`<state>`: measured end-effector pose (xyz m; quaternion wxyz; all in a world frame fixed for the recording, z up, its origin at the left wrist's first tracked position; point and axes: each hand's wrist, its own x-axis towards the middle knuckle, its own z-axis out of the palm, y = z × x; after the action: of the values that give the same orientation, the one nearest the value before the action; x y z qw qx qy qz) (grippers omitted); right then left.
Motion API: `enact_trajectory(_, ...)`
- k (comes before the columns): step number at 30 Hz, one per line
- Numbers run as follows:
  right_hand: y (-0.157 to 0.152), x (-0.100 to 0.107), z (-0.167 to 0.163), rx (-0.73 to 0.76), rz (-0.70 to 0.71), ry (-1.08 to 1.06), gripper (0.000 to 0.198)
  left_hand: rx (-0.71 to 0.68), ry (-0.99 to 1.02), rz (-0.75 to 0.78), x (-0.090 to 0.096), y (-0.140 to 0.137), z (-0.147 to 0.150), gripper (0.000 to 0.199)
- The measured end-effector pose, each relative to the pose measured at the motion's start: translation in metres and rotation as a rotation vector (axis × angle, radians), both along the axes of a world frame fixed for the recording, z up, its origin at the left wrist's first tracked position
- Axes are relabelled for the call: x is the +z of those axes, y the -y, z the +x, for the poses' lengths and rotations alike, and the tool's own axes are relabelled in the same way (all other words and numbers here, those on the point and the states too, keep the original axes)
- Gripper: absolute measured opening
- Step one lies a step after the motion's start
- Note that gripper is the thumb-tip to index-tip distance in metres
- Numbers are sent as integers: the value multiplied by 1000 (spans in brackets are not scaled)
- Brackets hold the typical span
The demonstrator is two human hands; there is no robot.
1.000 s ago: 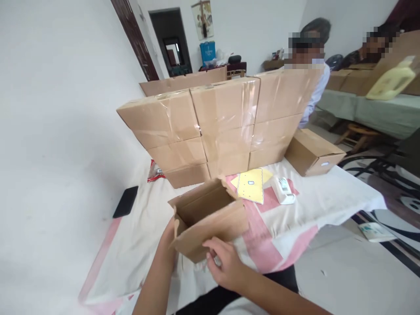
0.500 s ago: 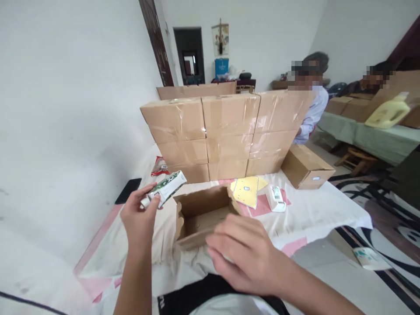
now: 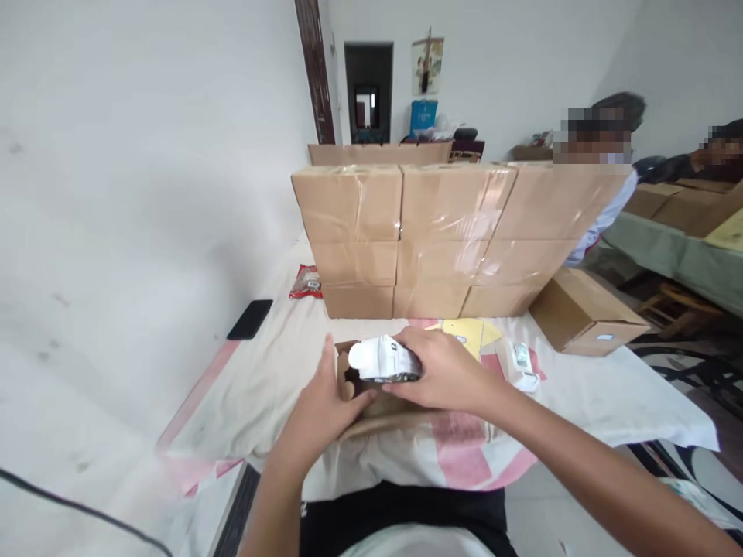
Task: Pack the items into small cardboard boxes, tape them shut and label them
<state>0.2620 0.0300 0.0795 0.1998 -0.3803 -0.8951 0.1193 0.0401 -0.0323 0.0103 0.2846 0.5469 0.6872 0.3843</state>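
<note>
My right hand [image 3: 444, 370] grips a small white carton [image 3: 380, 357] with dark printed sides, tilted over the open cardboard box [image 3: 377, 424]. Thumb and fingers press the carton from its right end, and its white end points left. At the box's left front corner is my left hand [image 3: 325, 406], with thumb and forefinger spread wide and the thumb against the box. That hand's other fingers are hidden. Much of the box's inside is covered by the carton and my right hand.
Stacked taped cartons [image 3: 441, 205] form a wall at the back of the table. A black phone [image 3: 250, 319] and a red packet [image 3: 306, 281] lie at left. At right are a white device [image 3: 518, 365] and a closed carton [image 3: 589, 313]. A person [image 3: 607, 205] is behind the stack.
The white carton has passed from my left hand to my right and is now over the cardboard box. My left hand has moved to the box's left corner. The view has shifted left.
</note>
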Motion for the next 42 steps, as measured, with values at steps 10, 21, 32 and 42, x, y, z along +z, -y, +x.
enact_trajectory(10, -29, -6, -8, -32, -184, 682, 30, 92, 162, -88, -30, 1, 1, 34)
enact_trajectory(21, -58, -88, -56, 137, -410, 1077, 16, 113, 366, -269, -40, 9, 0, 30)
enact_trajectory(32, -57, -63, -59, 277, -355, 835, 26, -125, 510, 65, -48, 9, 7, 91)
enact_trajectory(42, -3, -73, 109, -33, -315, -277, 74, -158, 467, 94, -67, -24, 12, 76)
